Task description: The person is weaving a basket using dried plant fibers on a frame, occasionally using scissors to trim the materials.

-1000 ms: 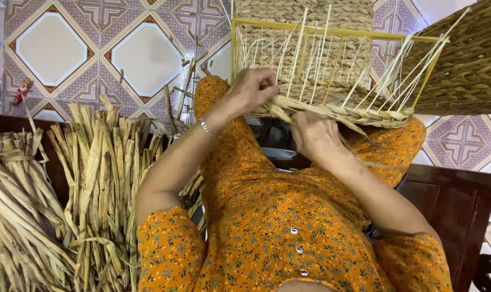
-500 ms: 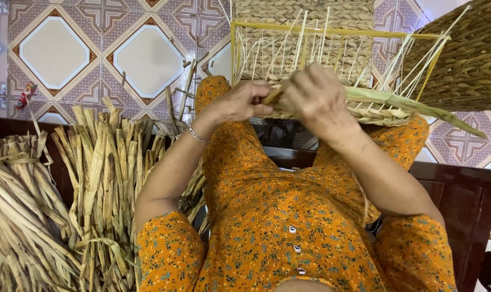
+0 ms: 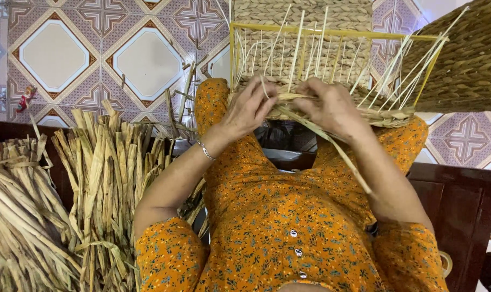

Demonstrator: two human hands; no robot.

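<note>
Both hands' fingers (image 3: 267,100) on woven rim (image 3: 386,115)

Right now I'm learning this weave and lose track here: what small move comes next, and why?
Probably pull the loose strand snug around the next upright stake. Both the left hand and right hand pinch at the woven row on the yellow frame, while the strand's tail hangs slack toward the lap.

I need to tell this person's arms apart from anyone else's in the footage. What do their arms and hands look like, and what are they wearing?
Both arms are bare from short orange sleeves with a small floral print, matching the buttoned garment. The left hand has a thin silver bracelet at the wrist. The right hand shows no jewellery. No gloves.
</note>
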